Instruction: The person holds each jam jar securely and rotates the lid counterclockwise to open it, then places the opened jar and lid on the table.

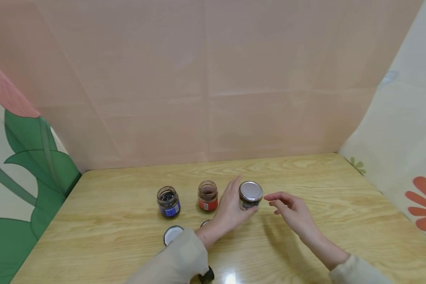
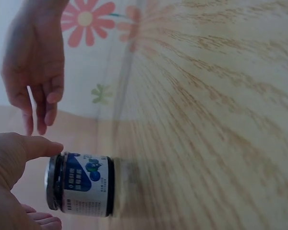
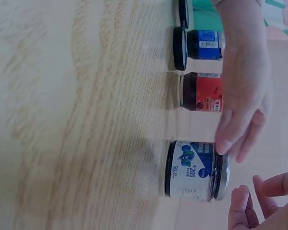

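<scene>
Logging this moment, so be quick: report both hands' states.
Left hand: open, at the lidded jar, no closed grip visible.
Right hand: open, holding nothing.

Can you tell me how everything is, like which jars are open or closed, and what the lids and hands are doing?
Blue-label jar: open, upright.
Red-label jar: open, upright.
Silver-lidded jar: closed, upright.
Left loose lid: off, flat on the table.
Right loose lid: off, flat on the table.
Left hand: at the silver-lidded jar; can't tell if gripping.
Right hand: holding nothing, fingers loosely bent.
</scene>
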`<state>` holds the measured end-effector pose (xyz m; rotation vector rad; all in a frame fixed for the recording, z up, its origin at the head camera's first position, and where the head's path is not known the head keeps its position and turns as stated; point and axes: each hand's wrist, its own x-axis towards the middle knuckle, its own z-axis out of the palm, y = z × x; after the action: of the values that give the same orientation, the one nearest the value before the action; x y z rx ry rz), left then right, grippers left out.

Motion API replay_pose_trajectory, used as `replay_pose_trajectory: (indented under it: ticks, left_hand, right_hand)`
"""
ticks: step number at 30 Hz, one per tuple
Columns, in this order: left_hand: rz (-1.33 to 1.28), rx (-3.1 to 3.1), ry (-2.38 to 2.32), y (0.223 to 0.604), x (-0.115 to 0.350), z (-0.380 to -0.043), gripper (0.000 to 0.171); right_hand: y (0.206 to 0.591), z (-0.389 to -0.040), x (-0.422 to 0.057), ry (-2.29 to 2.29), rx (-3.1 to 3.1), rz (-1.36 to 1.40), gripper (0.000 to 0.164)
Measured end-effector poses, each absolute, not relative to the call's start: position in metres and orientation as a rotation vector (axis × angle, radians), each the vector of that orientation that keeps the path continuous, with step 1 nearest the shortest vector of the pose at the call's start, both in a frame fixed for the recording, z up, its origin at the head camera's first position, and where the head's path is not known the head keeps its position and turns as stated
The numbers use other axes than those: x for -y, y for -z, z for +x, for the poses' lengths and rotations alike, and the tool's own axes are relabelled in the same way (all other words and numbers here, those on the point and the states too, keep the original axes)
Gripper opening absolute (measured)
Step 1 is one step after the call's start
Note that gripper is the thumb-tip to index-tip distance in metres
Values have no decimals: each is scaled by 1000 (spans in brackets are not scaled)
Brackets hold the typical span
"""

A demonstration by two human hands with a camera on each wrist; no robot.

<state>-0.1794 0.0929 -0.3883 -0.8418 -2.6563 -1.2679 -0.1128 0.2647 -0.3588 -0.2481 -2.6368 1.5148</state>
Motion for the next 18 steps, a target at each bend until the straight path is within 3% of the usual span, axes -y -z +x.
replay_pose_trajectory:
  ticks: [18]
  left_hand:
    - [-654,2686,1473,414,-108,-189,83]
  right_hand:
    - [357,-113,-269,-1779,2589,-278,30]
